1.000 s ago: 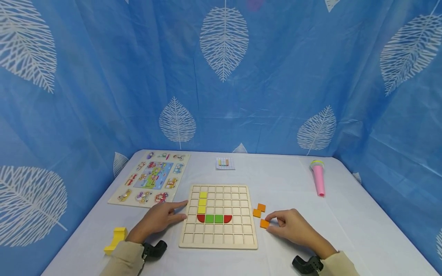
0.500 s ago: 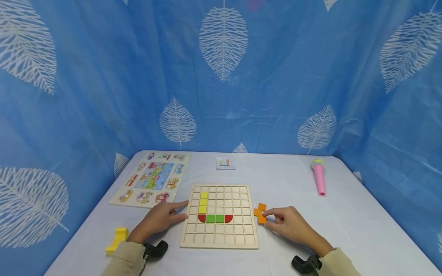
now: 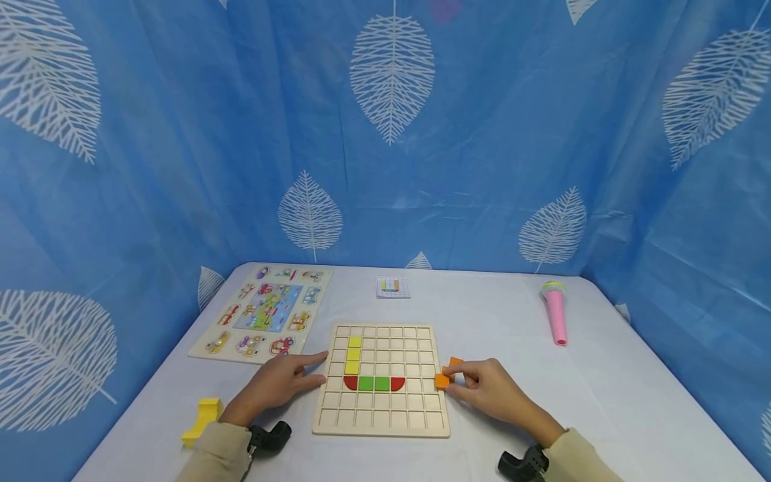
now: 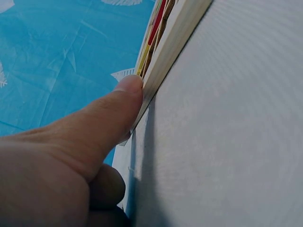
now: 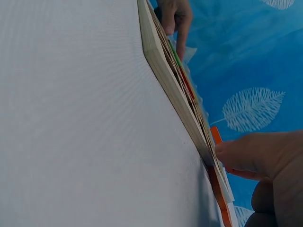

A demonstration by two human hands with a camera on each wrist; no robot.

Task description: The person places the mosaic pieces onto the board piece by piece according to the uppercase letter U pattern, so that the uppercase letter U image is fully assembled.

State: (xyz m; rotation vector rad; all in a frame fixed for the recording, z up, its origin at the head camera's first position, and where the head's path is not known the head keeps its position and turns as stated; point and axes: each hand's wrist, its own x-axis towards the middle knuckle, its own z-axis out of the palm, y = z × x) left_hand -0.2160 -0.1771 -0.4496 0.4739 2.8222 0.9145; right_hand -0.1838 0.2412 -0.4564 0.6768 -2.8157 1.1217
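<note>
A wooden grid board (image 3: 381, 422) lies on the table, with yellow squares (image 3: 353, 355), green squares (image 3: 373, 383) and red quarter-round pieces (image 3: 397, 383) set in it. My right hand (image 3: 496, 391) pinches an orange square tile (image 3: 442, 381) between thumb and finger, over the board's right edge. Partly hidden behind those fingers, other orange tiles (image 3: 456, 361) lie beside the board. At the left edge, my left hand (image 3: 274, 385) touches the board with its extended thumb and index finger. The left wrist view shows the left thumb (image 4: 111, 111) against the board's side.
Behind the board lies a small pattern card (image 3: 393, 287). A vehicle picture puzzle (image 3: 253, 314) is at the back left, a yellow block (image 3: 203, 420) beside the left forearm. To the far right rests a pink toy microphone (image 3: 557, 314). Blue curtains (image 3: 385, 201) surround the table.
My right hand has moved left, sliding the orange tile towards the others and then bringing it over the board's right edge. The left hand has stayed at the board's left edge.
</note>
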